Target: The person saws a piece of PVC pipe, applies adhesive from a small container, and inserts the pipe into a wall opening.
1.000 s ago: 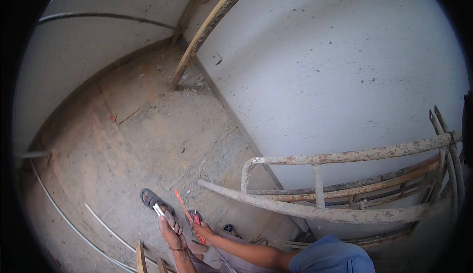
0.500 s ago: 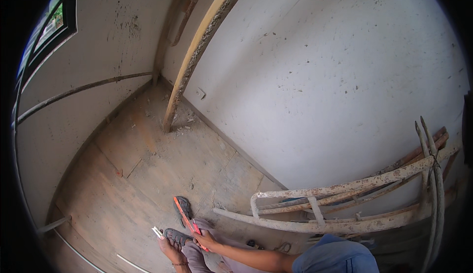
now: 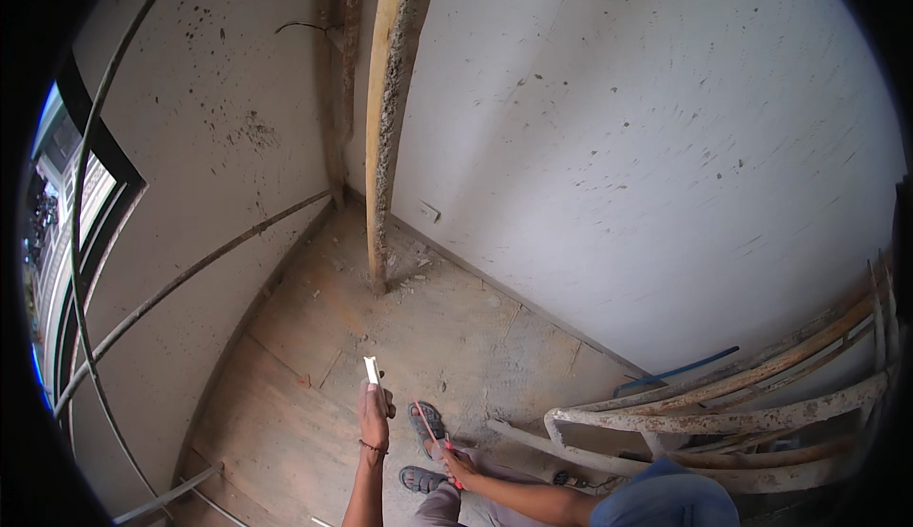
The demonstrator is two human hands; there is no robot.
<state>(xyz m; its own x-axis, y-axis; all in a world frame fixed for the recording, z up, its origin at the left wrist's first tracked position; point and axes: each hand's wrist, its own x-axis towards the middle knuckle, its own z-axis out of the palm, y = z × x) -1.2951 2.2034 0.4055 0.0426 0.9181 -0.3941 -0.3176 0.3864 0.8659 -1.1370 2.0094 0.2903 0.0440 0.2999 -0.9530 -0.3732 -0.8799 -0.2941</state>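
Note:
My left hand (image 3: 375, 411) is raised over the floor, its fingers closed around a short white piece of plastic trunking (image 3: 372, 371) that points away from me. The far end of this piece looks notched. In my right hand (image 3: 458, 465), lower and to the right, is a slim red hacksaw (image 3: 425, 419), seen nearly edge-on. Its red handle sits in my fist and its thin length reaches forward over my sandalled foot (image 3: 427, 424). The saw and the white piece are apart.
A rusty, plaster-spattered metal frame (image 3: 723, 420) and long poles lie at the right by the white wall (image 3: 609, 146). An upright wooden plank (image 3: 381, 127) stands near the corner amid rubble. Bent rods (image 3: 204, 261) cross the left side near a window (image 3: 81, 204).
My left hand has lifted forward and right with the white trunking, away from my knee. The hacksaw has shifted slightly right and now shows thinner. My view has swung left.

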